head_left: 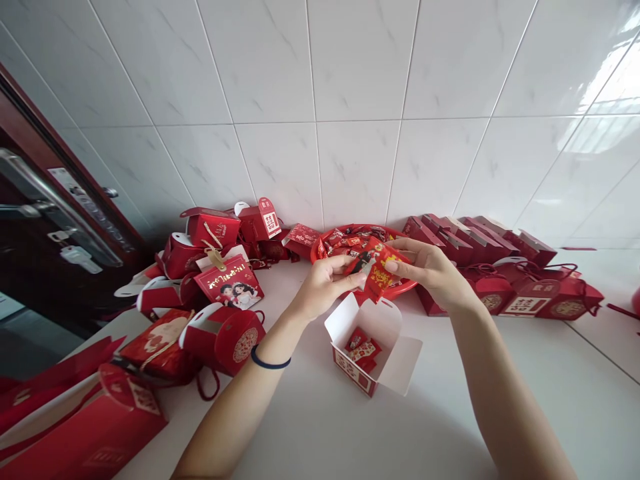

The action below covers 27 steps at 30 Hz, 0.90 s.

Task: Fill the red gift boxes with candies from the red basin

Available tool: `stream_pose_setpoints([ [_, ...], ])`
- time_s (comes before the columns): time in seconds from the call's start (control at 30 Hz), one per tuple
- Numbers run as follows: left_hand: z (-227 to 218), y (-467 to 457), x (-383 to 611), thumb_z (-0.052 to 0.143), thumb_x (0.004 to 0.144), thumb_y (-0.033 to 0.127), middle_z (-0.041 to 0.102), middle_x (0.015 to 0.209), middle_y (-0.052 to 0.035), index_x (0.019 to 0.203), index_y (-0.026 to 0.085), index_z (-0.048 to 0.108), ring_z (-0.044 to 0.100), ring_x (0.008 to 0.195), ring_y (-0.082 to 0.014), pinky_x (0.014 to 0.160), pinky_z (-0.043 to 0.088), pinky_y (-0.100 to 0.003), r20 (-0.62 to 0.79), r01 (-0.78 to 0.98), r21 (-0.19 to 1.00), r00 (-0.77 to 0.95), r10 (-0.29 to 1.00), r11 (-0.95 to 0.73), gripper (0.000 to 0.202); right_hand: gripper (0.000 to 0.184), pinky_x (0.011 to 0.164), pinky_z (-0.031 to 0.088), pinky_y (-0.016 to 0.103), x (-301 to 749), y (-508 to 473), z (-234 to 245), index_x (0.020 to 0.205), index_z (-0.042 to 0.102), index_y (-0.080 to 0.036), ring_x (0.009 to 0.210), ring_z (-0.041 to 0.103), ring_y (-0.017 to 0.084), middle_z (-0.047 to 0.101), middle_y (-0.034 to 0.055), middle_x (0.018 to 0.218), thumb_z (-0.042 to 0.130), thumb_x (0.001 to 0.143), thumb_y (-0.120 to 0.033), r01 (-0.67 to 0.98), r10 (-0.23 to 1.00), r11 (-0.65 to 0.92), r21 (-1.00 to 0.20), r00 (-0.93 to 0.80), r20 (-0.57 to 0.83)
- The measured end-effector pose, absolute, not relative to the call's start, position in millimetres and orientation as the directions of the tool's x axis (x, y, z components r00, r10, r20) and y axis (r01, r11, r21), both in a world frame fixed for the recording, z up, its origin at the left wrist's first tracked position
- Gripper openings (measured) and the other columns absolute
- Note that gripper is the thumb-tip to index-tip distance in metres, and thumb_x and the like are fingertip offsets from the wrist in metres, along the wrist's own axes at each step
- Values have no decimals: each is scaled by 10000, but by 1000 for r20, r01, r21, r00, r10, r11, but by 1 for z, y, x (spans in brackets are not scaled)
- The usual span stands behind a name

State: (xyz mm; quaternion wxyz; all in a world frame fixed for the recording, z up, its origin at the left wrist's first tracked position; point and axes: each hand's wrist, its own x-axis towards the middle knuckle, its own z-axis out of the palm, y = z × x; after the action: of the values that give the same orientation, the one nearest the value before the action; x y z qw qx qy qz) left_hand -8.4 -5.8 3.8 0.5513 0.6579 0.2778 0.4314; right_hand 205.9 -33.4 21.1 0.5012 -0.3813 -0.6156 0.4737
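Above an open white-lined red box [347,371], both my hands hold a small red packet [384,263] with gold print and a picture on it. My left hand [325,285] pinches its left side, and my right hand [434,272] grips its right side between thumb and fingers. The box stands on the table with its flaps spread, and several small red wrapped pieces [364,349] lie inside. Just behind my hands, a red basin [403,291] is filled with red-wrapped sweets [345,241], partly hidden by the packet and fingers.
Red gift boxes [239,341] crowd the white table [310,427] on the left, some with cord handles. More boxes [537,300] stand in rows at the right against the tiled wall [360,160]. At far left is a dark door with keys [80,259] in it.
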Motion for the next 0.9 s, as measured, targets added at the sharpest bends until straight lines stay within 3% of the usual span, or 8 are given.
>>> stream_pose_setpoints([
  [0.13,3,-5,-7,848,721,392,774,1035,-82,998,160,761,701,924,-215,835,544,-324,272,-151,962,434,859,-228,372,358,777,572,369,205,-35,23,934,709,-179,813,701,214,745,70,919,852,729,-435,-59,939,256,-965,-224,262],
  [0.27,3,-6,-7,788,775,468,738,904,-46,908,162,757,644,870,-187,800,494,-299,305,-118,952,430,850,-282,335,292,752,552,348,203,-36,22,866,713,-185,800,682,203,730,49,875,846,736,-410,-38,938,261,-964,-226,263],
  [0.33,3,-6,-7,754,803,499,664,769,-9,804,165,726,575,759,-152,717,448,-277,328,-82,942,427,843,-325,335,271,697,525,315,203,-36,21,833,709,-179,762,653,180,704,33,832,839,742,-399,-14,934,268,-963,-241,263],
  [0.43,3,-6,-8,736,813,527,443,598,44,610,179,566,390,600,-109,587,332,-267,338,-38,933,429,837,-357,437,279,631,483,283,202,-35,20,809,702,-172,704,603,152,657,13,765,835,738,-406,11,931,282,-959,-243,271],
  [0.6,2,-6,-7,719,827,542,284,593,49,542,200,388,278,578,-111,563,261,-281,388,-17,909,392,834,-415,554,322,630,497,287,202,-33,19,836,699,-175,703,612,157,669,21,776,832,740,-452,9,930,277,-961,-253,266],
  [0.77,0,-6,-7,726,824,504,323,571,47,518,198,406,322,580,-115,575,290,-282,413,-7,901,320,853,-433,538,406,725,555,346,202,-34,20,941,732,-188,816,672,215,732,71,904,822,741,-530,30,918,311,-950,-269,292],
  [0.9,2,-8,-5,728,814,483,584,675,9,663,187,643,519,698,-151,666,419,-282,379,-53,921,343,860,-385,342,410,760,560,371,201,-35,21,911,738,-179,835,679,230,738,73,898,840,719,-527,37,922,297,-954,-270,277],
])
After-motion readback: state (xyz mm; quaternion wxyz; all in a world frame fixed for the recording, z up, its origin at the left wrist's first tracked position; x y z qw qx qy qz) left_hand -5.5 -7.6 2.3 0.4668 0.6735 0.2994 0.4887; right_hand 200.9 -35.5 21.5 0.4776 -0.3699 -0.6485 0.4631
